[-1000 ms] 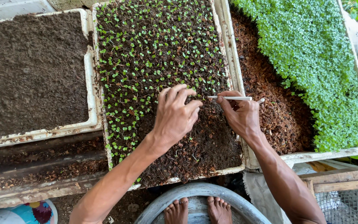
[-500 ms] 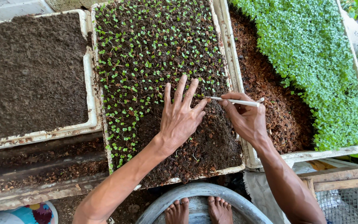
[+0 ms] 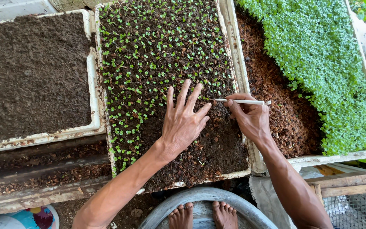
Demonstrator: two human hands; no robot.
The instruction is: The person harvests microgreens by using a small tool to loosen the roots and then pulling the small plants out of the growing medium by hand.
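My left hand [image 3: 185, 121] lies flat, fingers spread, on the dark soil of the middle white tray [image 3: 238, 59], which holds rows of tiny green seedlings [image 3: 157, 55]. My right hand [image 3: 248, 118] grips a thin white stick [image 3: 242, 101] held level, its tip pointing left toward the soil just beyond my left fingertips. The soil under and below both hands is bare of seedlings.
A white tray of plain dark soil [image 3: 30, 72] stands on the left. On the right, a tray [image 3: 339, 159] holds a dense green mat of sprouts [image 3: 318, 63] and reddish-brown fibre. My bare feet [image 3: 202, 216] rest on a grey round rim below. Wooden slats [image 3: 348, 191] lie at lower right.
My left hand has opened from a curled pose and spread flat on the soil. My right hand and the stick have stayed nearly in place.
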